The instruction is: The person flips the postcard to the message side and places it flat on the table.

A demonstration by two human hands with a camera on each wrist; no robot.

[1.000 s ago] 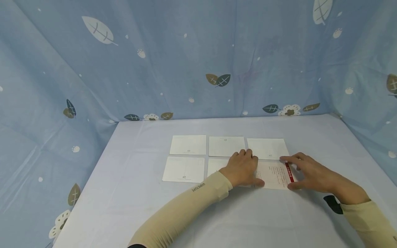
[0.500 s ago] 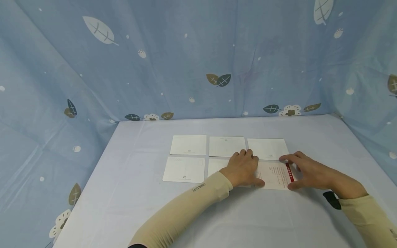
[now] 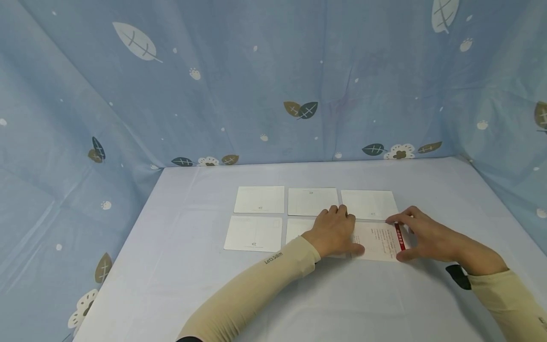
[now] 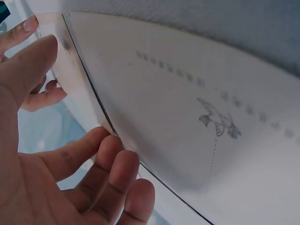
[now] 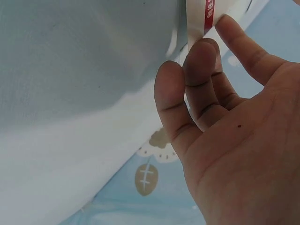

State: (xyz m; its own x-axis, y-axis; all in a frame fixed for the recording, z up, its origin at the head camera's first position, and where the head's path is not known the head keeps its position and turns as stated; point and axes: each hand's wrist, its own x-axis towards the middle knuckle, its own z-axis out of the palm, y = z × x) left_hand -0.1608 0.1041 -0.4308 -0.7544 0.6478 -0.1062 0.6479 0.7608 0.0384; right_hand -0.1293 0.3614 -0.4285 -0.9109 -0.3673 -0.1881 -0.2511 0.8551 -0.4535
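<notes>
Flat on the table lies a card with a red strip and red printed text [image 3: 373,242], at the near right of two rows of cards. My left hand [image 3: 331,232] spans its left end, thumb at the near edge and fingertips by the far edge. My right hand [image 3: 431,242] holds its right end, thumb at the near corner and a finger at the far corner. Under the left hand a white postcard [image 3: 297,228] is partly covered. In the left wrist view a postcard [image 4: 178,65] shows a small bird print. The red strip [image 5: 209,16] appears beside the right fingertips.
Behind are three white postcards in a row, at left [image 3: 259,199], middle [image 3: 312,202] and right [image 3: 368,205]. Another postcard [image 3: 253,233] lies at the near left. A white cloth covers the table [image 3: 183,285]. A blue leaf-patterned curtain [image 3: 239,80] hangs behind and at the sides.
Almost nothing differs: both hands stay at the ends of the red-striped card. The right forearm has shifted slightly upward.
</notes>
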